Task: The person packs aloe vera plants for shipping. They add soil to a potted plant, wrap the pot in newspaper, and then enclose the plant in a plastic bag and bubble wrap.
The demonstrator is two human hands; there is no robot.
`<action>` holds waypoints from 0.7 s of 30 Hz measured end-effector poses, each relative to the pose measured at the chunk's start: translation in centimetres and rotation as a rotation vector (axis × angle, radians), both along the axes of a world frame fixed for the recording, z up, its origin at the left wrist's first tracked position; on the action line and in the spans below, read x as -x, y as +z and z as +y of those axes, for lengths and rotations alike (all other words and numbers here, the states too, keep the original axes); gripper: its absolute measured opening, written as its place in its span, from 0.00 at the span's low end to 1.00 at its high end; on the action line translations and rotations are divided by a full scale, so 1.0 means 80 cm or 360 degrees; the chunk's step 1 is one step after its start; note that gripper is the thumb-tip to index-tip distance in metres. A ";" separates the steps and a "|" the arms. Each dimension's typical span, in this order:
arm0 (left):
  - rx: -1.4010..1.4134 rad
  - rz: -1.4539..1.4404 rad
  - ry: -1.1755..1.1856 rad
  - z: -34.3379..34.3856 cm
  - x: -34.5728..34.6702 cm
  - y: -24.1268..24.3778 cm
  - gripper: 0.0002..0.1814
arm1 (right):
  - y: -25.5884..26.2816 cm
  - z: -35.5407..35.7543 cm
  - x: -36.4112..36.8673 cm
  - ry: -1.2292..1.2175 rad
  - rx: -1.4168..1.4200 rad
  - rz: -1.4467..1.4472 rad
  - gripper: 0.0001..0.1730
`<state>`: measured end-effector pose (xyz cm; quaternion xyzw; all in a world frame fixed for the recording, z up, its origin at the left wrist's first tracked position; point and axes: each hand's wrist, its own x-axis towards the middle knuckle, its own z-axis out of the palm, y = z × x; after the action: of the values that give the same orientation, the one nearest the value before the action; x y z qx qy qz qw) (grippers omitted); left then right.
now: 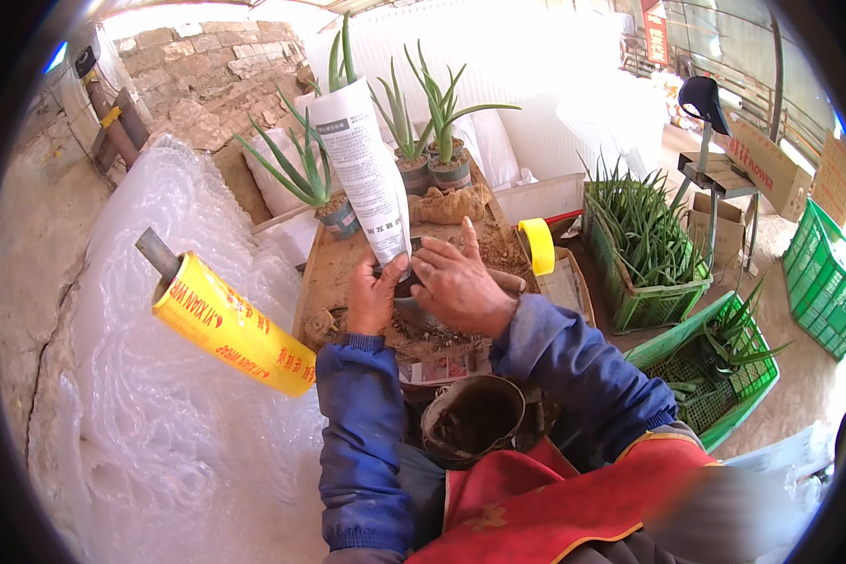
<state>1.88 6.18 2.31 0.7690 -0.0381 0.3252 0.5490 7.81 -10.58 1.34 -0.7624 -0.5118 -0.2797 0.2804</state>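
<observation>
My left hand [374, 292] grips the lower end of a cone of printed paper [363, 169] wrapped around an aloe plant [342, 53], whose green leaf tips stick out at the top. Just below sits a dark plant pot [412, 308] on the wooden worktable [324, 282]. Over the pot's rim is my right hand [458, 278], its index finger raised and the other fingers bent towards the paper's base; whether it holds anything is hidden. Potted aloes [451, 166] stand at the table's far end, another potted aloe [337, 215] at its left edge.
A yellow wrap roll [236, 324] juts up at left before heaped bubble wrap [162, 423]. Yellow tape [537, 247] lies right of the table. A bucket of soil [474, 416] stands close to my body. Green crates [624, 303] with aloes are at right, near a stool [719, 176].
</observation>
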 end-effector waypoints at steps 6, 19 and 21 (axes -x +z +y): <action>0.0073 -0.0107 0.0023 -0.039 0.005 0.021 0.24 | -0.002 -0.002 0.021 0.0023 -0.0123 -0.0103 0.29; -0.0090 -0.0158 0.0260 -0.016 -0.029 -0.016 0.16 | 0.161 0.006 -0.067 0.1082 -0.0464 0.1841 0.36; -0.0148 -0.0152 0.0251 -0.023 -0.023 -0.008 0.16 | 0.188 0.013 -0.068 0.1180 -0.0468 0.1976 0.37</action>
<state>3.72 4.34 1.66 0.7779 -0.0187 0.4016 0.4829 13.21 -9.54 16.38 -0.5118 -0.4402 0.2508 0.6938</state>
